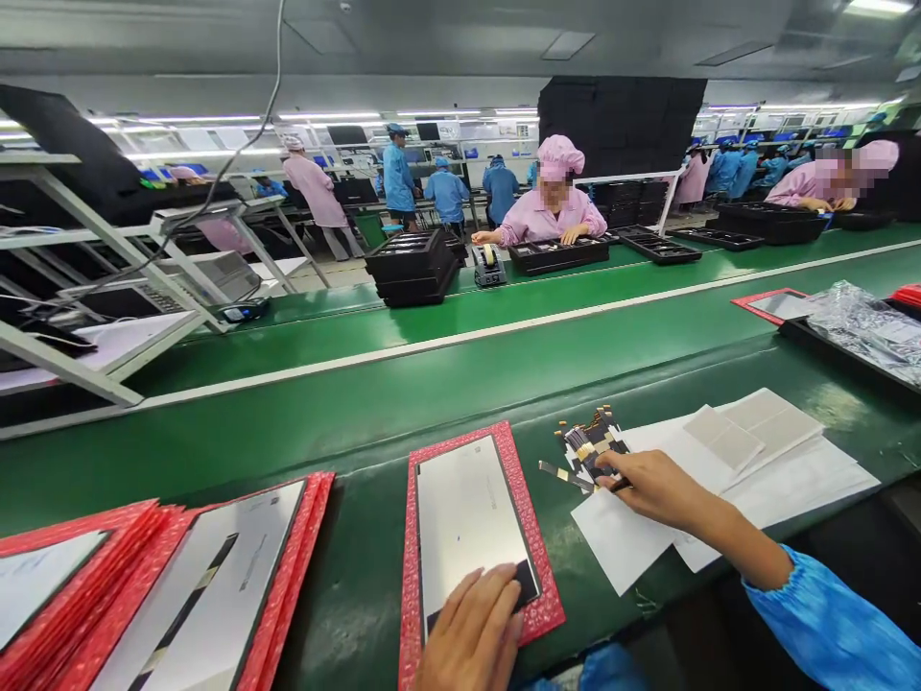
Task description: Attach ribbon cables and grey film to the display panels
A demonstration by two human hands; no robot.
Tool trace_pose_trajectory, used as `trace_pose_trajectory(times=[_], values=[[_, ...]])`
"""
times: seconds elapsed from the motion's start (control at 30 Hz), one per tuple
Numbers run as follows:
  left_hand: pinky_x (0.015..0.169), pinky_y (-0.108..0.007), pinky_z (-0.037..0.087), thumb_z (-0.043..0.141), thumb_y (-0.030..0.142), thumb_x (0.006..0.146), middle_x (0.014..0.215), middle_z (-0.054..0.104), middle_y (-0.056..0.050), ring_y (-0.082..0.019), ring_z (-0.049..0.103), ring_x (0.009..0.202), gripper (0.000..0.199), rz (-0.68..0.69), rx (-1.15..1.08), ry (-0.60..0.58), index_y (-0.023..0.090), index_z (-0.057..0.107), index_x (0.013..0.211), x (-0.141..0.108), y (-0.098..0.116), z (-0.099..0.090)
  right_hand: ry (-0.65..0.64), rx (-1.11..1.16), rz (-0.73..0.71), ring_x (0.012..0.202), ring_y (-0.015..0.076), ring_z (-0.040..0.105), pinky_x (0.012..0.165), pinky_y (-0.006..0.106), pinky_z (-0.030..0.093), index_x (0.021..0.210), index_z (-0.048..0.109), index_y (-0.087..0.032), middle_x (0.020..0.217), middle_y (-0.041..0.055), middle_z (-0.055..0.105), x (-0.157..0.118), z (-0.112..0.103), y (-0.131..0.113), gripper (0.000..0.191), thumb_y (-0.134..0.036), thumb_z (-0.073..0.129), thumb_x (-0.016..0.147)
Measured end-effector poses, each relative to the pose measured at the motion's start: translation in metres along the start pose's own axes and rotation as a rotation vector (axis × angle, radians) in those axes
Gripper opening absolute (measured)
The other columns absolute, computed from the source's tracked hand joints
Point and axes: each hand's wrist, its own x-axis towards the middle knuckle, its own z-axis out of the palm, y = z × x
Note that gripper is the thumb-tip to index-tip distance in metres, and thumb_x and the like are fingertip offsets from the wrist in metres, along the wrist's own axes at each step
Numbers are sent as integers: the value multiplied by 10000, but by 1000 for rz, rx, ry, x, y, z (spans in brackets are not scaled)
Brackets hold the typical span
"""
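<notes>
Silvery panel (467,518) on red bubble wrap (545,617), near side of tabletop (360,576); left hand (471,638) open, flat on its near end, nothing gripped. Right hand (658,488) nearly closed, pinching 1 dark strip (620,485). Panel prob. light, stiff, slick & fragile: take by 2 long edges. Strip prob. bendy.

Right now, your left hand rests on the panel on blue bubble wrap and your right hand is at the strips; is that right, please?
In the head view, the bubble wrap under the panel is red, not blue; the rest holds.
</notes>
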Motion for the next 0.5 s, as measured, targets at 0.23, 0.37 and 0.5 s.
trace_pose_trajectory(times=[0.23, 0.37, 0.5], values=[[832, -217, 695, 584, 442, 910, 1261, 694, 87, -137, 712, 1134, 238, 234, 108, -31, 359, 733, 1076, 38, 68, 24, -375, -36, 86, 884, 136, 700, 811, 344, 574, 1081, 640, -160, 1013, 11, 703, 40, -3, -27, 265, -398, 565, 990], [885, -263, 693, 448, 546, 963, 1390, 606, 48, -183, 592, 1311, 376, 241, 144, -114, 362, 707, 1164, 38, 86, 35, -460, 68, 101, 880, 126, 700, 791, 319, 586, 1040, 655, -161, 1018, 4, 703, 50, -5, -22, 187, -323, 573, 998], [947, -279, 673, 369, 552, 984, 1424, 574, 42, -181, 523, 1370, 435, 234, 146, -174, 356, 701, 1184, 34, 90, 42, -346, 312, 110, 734, 80, 677, 679, 243, 577, 949, 661, -155, 897, -28, 697, 59, -5, -13, 196, -313, 560, 1006]])
